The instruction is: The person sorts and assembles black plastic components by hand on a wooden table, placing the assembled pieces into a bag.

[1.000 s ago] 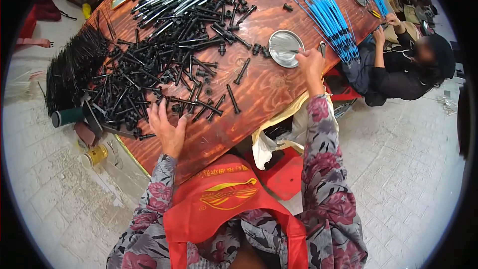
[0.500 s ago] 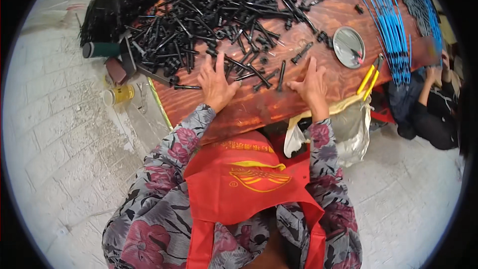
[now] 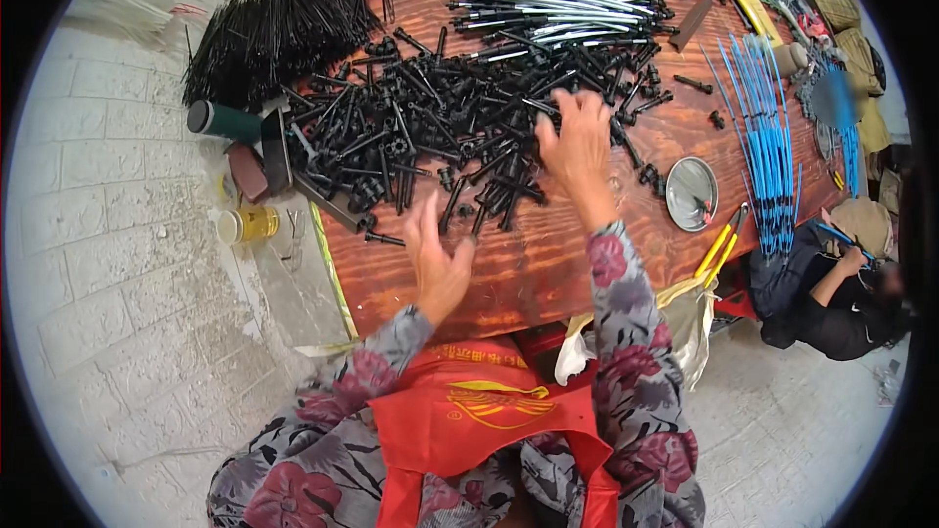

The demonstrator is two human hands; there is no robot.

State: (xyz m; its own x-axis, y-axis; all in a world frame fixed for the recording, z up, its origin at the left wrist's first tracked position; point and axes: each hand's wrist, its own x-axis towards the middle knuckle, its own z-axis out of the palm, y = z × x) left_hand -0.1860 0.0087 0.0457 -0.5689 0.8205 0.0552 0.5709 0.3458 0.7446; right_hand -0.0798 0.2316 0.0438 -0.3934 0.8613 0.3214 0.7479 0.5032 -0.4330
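Black jointed parts [image 3: 401,127], one heap, on the red-brown tabletop [image 3: 606,293]: since half a second ago, I log the stray pieces near the right hand [image 3: 579,142] as gone from their bare patch and the heap's near edge as tighter, so the parts now lie more together. Right hand, from that patch to the heap, fingers bent over it, grasp on any piece not tellable; left hand [image 3: 437,259], fingers spread, seemingly unladen, at the near edge.
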